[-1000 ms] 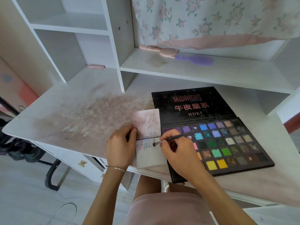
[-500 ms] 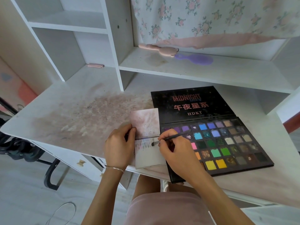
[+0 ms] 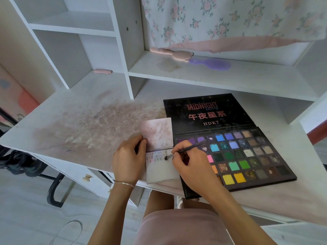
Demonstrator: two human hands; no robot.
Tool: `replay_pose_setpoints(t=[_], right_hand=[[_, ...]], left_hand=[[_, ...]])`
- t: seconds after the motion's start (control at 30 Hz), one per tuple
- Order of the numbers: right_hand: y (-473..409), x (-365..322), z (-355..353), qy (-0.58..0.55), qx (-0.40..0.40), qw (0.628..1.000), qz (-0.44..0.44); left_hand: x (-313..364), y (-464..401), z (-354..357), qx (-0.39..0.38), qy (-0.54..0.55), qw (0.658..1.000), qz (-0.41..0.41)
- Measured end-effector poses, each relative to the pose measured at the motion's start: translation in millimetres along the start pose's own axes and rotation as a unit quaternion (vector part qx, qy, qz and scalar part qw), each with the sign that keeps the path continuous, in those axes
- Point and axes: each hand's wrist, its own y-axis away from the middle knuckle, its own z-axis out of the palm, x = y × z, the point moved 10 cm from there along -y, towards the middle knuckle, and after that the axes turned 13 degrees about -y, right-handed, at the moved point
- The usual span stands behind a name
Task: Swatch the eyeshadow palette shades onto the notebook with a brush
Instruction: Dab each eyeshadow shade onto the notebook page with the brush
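1. We see the thin dark-handled makeup brush [image 3: 185, 149] pinched in our right hand [image 3: 192, 167], fingers curled round the shaft near its bristle end. The tuft touches the lower page of the small open notebook with pale, powder-stained pages [image 3: 160, 152], at the right end of a row of faint swatches.

2. Our left hand [image 3: 128, 160] presses on the notebook's left edge, thumb and fingertips curled against the spine fold – it holds the pages flat.

3. The notebook lies at the front edge of the white, powder-smeared desk [image 3: 79, 131], touching the left side of the large black eyeshadow palette with its lid folded back and its grid of coloured pans [image 3: 247, 156].

4. We judge the brush very light and stiff in the shaft, soft only at the tuft; a pencil-style pinch close to the ferrule suits short strokes, and light pressure should do.

5. The notebook looks thin and light, likely to slide or spring shut unless pinned near the fold – so the steadying hand belongs where it is.

6. The palette appears flat, broad and stiff, stable on the desk. Its pressed powders are likely crumbly, so we would dab the pans gently rather than dig.

7. Loose powder may smudge earlier swatches if our wrist drags across them.
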Motion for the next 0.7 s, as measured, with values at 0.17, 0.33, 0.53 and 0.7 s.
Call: replay_pose_setpoints(t=[0.17,0.33,0.53,0.7], right_hand=[[-0.7,0.4,0.5,0.002,-0.003,1.0,0.0],[-1.2,-0.1,0.4,0.001,-0.001,1.0,-0.004],[-1.1,0.9,0.0,0.003,0.001,1.0,0.0],[-1.3,1.1,0.2,0.001,-0.002,1.0,0.006]], left_hand=[[1.4,0.0,-1.4,0.005,0.0,1.0,0.003],[0.9,0.6,-0.4,0.0,0.001,1.0,0.004],[1.9,0.6,-1.3,-0.001,0.003,1.0,0.002],[3.3,0.1,-2.3,0.002,0.003,1.0,0.005]])
